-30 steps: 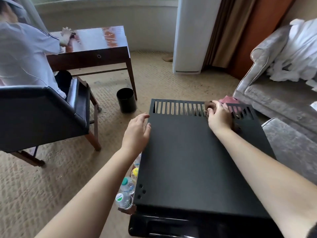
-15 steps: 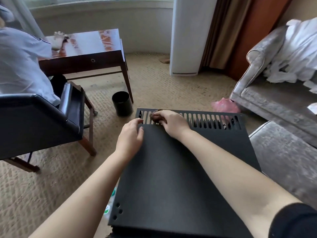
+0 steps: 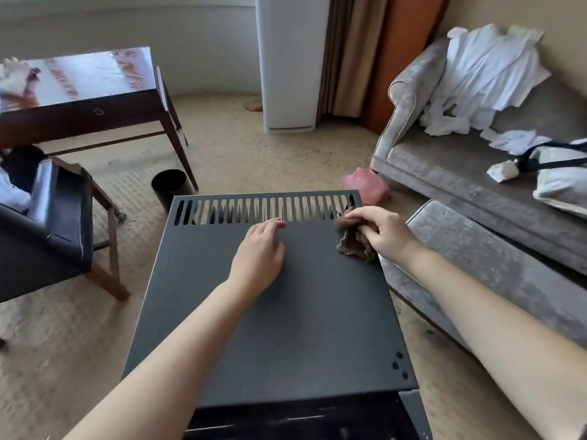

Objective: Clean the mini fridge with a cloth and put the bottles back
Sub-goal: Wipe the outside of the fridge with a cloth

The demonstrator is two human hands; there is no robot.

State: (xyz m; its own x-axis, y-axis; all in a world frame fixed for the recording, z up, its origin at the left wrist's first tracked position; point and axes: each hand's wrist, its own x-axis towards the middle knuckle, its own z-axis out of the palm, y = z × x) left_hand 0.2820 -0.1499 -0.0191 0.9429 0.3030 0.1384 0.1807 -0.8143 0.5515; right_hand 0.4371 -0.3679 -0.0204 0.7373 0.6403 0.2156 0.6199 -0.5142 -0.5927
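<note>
Brown cloth (image 3: 354, 241), bunched in our right hand (image 3: 384, 233) with fingers clamped round it, now sits at the right end of the vent slots (image 3: 263, 211) atop the mini fridge (image 3: 286, 312); half a second ago it was at the left end. Our left hand (image 3: 259, 252), fingers relaxed, has slid inward, flat on the top. Wiping seems ongoing; bottles are out of view.

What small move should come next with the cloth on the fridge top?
Probably pull the cloth toward you down the fridge's right side. The right hand grips it at the far right corner by the vent slots; the left hand rests mid-top, blocking a sideways sweep.
</note>
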